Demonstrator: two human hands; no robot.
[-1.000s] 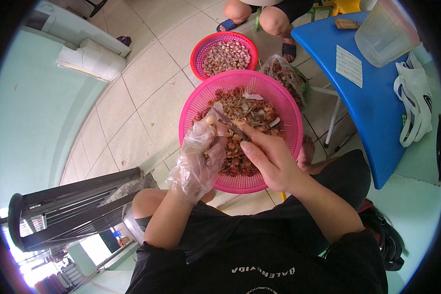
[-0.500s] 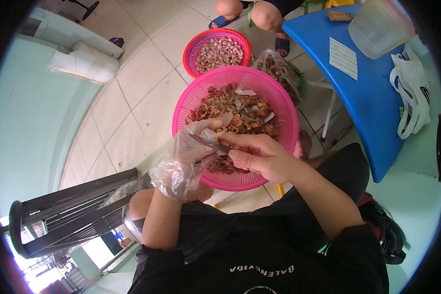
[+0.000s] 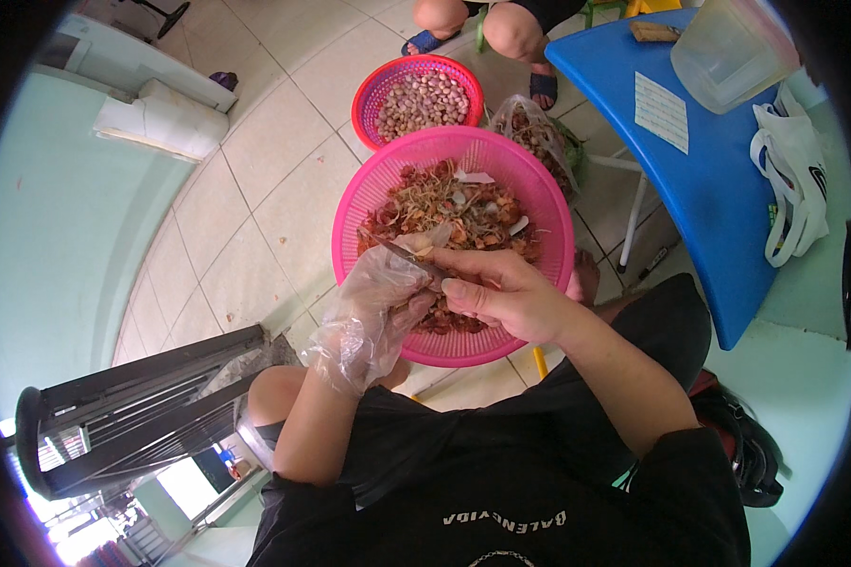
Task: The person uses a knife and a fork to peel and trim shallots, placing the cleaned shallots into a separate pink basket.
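My left hand (image 3: 373,298), in a clear plastic glove, is curled closed over the near side of a pink basket (image 3: 562,222). What its fingers hold is mostly hidden; a small pale bit shows by the fingertips. A small knife (image 3: 405,254) is in my right hand (image 3: 515,300), which is bare, its thumb and fingers closed on the handle. The blade points left across the gloved fingers. Beneath both hands, the basket holds a heap of dry reddish-brown skins and stringy roots (image 3: 444,203).
Beyond stands a red basket (image 3: 476,80) of peeled shallots (image 3: 425,102), beside a plastic bag (image 3: 539,142) of unpeeled ones. Another person's sandalled feet (image 3: 543,87) are behind them. A blue table (image 3: 690,189) bearing a plastic tub (image 3: 728,61) is at right, a dark metal rack (image 3: 151,397) at left.
My gloved left hand has turned and shifted slightly right, its fingers more curled. The knife has moved a little up and left over the fingers, still in my right hand.
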